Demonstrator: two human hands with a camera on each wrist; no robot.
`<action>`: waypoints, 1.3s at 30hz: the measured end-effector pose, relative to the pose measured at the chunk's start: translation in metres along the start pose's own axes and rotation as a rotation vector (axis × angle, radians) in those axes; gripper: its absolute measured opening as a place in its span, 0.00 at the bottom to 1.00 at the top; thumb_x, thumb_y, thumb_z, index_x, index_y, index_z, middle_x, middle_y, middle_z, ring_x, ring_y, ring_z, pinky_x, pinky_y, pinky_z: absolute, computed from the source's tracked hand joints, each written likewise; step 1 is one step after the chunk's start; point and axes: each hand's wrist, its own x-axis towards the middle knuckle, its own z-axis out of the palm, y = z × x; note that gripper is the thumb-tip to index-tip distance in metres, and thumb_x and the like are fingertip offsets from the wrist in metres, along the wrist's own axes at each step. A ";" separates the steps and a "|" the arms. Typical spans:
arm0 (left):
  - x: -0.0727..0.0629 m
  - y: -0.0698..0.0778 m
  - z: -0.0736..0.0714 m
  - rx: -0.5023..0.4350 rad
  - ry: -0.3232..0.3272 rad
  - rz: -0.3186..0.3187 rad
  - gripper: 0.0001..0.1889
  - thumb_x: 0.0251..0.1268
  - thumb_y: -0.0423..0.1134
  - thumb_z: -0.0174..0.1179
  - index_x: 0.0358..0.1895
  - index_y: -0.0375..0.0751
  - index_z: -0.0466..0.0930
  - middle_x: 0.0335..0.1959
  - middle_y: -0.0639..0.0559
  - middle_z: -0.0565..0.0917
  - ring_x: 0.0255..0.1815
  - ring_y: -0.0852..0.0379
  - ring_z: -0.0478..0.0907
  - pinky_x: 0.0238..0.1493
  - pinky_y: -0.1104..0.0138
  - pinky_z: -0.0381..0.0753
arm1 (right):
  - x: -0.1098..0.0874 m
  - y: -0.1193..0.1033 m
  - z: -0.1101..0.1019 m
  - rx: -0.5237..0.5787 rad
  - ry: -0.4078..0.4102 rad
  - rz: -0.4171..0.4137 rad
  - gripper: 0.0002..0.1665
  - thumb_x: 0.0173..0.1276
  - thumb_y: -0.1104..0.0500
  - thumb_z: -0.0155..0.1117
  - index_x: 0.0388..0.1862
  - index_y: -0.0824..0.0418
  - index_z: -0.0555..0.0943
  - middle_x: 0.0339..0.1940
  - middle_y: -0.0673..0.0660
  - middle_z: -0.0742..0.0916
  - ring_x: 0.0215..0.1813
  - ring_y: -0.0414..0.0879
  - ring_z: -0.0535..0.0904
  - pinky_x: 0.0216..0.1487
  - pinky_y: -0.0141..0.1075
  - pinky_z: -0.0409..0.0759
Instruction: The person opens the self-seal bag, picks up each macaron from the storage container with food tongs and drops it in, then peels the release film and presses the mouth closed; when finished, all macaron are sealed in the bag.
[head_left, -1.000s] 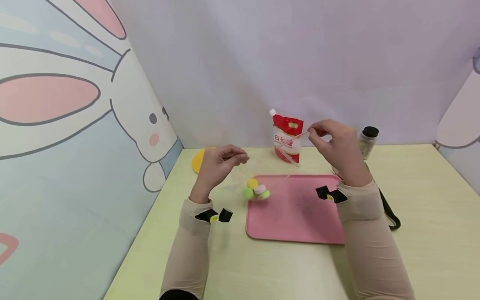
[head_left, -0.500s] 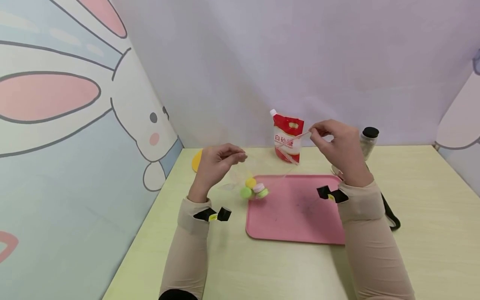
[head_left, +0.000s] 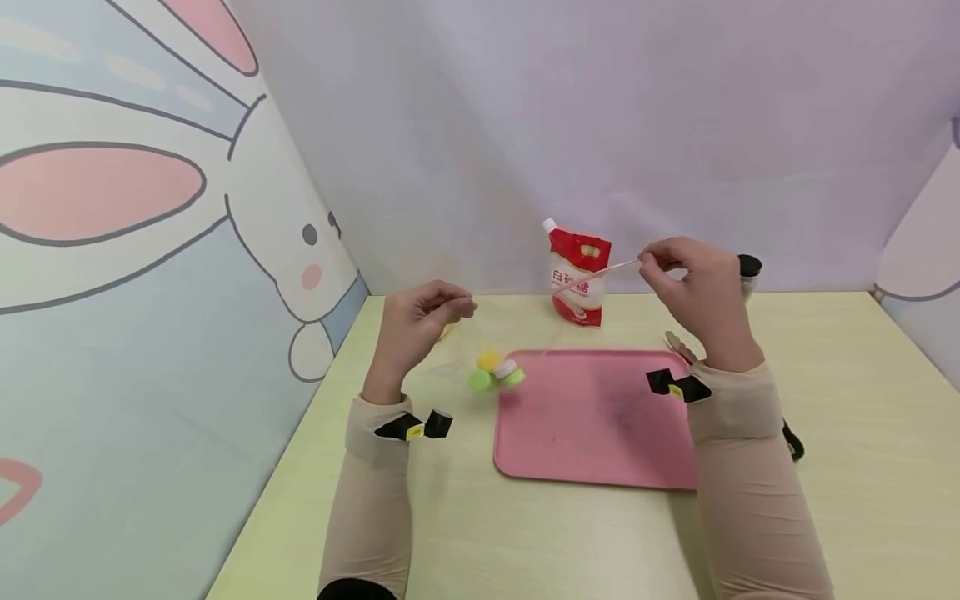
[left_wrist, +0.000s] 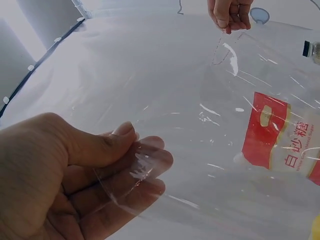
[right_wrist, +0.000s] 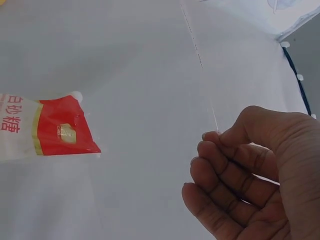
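Note:
A clear plastic bag (left_wrist: 233,60) stretches between both hands, its pinkish edge strip slanting up to the right one. My left hand (head_left: 411,337) pinches its near side between thumb and fingers; in the left wrist view the film covers the fingertips. At the opposite end, thumb and forefinger of my right hand (head_left: 699,292) grip a thin edge, the other fingers loosely bent. Several macarons (head_left: 489,362), yellow, green and pale pink, show low between the hands, at the tray's back left corner. Below the right forearm lies part of the pink tray (head_left: 592,425).
A red and white sugar pouch (head_left: 576,283) stands at the back by the wall. Partly behind the right hand are a black-lidded jar (head_left: 749,268), a small metallic piece (head_left: 679,345) and a black strap (head_left: 792,442). A yellow round thing (head_left: 446,332) peeks out beside the left hand.
The left hand has shifted left and slightly up, the right hand to the right, widening the gap between them. The macarons have moved left along with the bag.

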 end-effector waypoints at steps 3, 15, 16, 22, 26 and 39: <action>0.001 0.002 -0.004 0.035 0.019 0.015 0.03 0.68 0.40 0.67 0.39 0.47 0.89 0.32 0.56 0.89 0.33 0.62 0.86 0.37 0.66 0.86 | -0.001 0.007 -0.002 0.001 -0.002 0.025 0.07 0.68 0.66 0.64 0.38 0.64 0.88 0.31 0.58 0.89 0.32 0.47 0.82 0.42 0.18 0.70; -0.002 -0.004 -0.022 0.179 0.074 0.062 0.03 0.68 0.39 0.67 0.37 0.46 0.89 0.29 0.59 0.89 0.30 0.64 0.85 0.30 0.71 0.81 | -0.039 0.064 0.010 0.077 -0.333 0.376 0.14 0.74 0.49 0.61 0.42 0.56 0.88 0.38 0.56 0.90 0.35 0.28 0.79 0.40 0.26 0.74; -0.002 -0.004 -0.022 0.182 0.075 0.069 0.03 0.68 0.38 0.67 0.37 0.46 0.89 0.29 0.58 0.89 0.30 0.64 0.85 0.30 0.71 0.81 | -0.042 0.068 0.010 0.085 -0.361 0.404 0.15 0.75 0.48 0.61 0.43 0.56 0.88 0.39 0.56 0.90 0.36 0.29 0.79 0.41 0.27 0.75; -0.003 -0.004 -0.026 0.176 0.081 0.071 0.04 0.69 0.38 0.66 0.37 0.45 0.89 0.30 0.58 0.89 0.31 0.57 0.87 0.30 0.71 0.81 | -0.059 0.094 0.007 0.078 -0.459 0.447 0.17 0.75 0.48 0.60 0.45 0.59 0.88 0.39 0.57 0.89 0.36 0.36 0.81 0.40 0.35 0.77; -0.003 -0.005 -0.028 0.157 0.097 0.069 0.04 0.69 0.38 0.66 0.36 0.45 0.89 0.30 0.57 0.89 0.31 0.55 0.87 0.33 0.71 0.83 | -0.062 0.106 0.007 0.031 -0.599 0.412 0.16 0.75 0.50 0.61 0.45 0.59 0.88 0.38 0.57 0.90 0.37 0.44 0.82 0.40 0.41 0.78; -0.002 0.000 -0.019 0.096 0.078 0.071 0.02 0.67 0.35 0.68 0.36 0.44 0.89 0.30 0.54 0.89 0.31 0.55 0.87 0.33 0.71 0.83 | -0.066 0.109 0.017 -0.025 -0.934 0.250 0.13 0.72 0.55 0.64 0.45 0.62 0.89 0.40 0.57 0.90 0.41 0.50 0.85 0.44 0.47 0.82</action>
